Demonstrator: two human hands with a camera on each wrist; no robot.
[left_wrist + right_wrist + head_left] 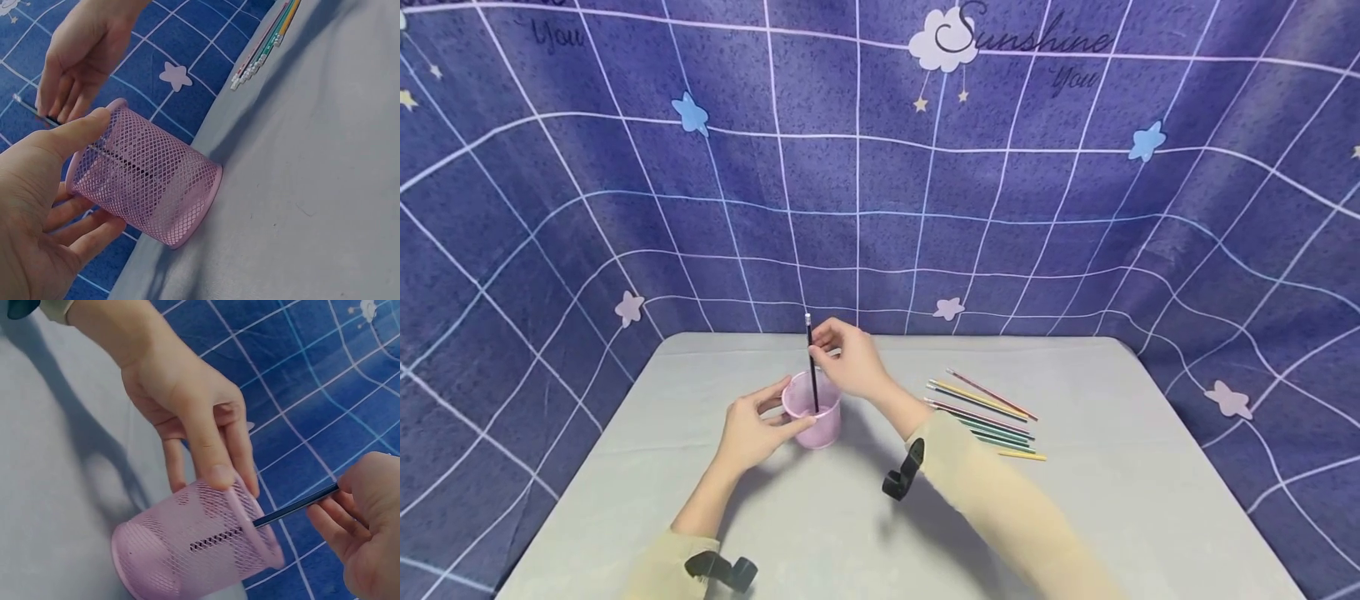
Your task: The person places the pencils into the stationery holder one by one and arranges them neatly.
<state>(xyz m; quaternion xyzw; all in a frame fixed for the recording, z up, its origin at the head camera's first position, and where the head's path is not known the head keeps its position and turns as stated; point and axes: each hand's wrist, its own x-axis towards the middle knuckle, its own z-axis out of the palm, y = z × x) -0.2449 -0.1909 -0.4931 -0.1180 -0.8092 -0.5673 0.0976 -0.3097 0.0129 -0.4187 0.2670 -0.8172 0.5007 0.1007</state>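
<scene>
A pink mesh pencil cup (pixel 822 429) stands upright on the table, left of the middle. My left hand (pixel 752 429) grips its rim from the left, the thumb on the near side and the fingers round the far side. Between thumb and fingers my right hand (pixel 852 360) pinches a dark pencil (pixel 812 367), above the cup. The pencil stands nearly upright with its white eraser end up. Its lower part is inside the cup, where it shows through the mesh (pixel 140 172) in the left wrist view.
To the right, several pencils (pixel 981 414) in red, yellow, green and dark colours lie side by side on the pale grey table (pixel 1120 500). A blue gridded cloth (pixel 880 183) with stars hangs behind and at both sides. Each sleeve carries a black wrist mount (pixel 904 472).
</scene>
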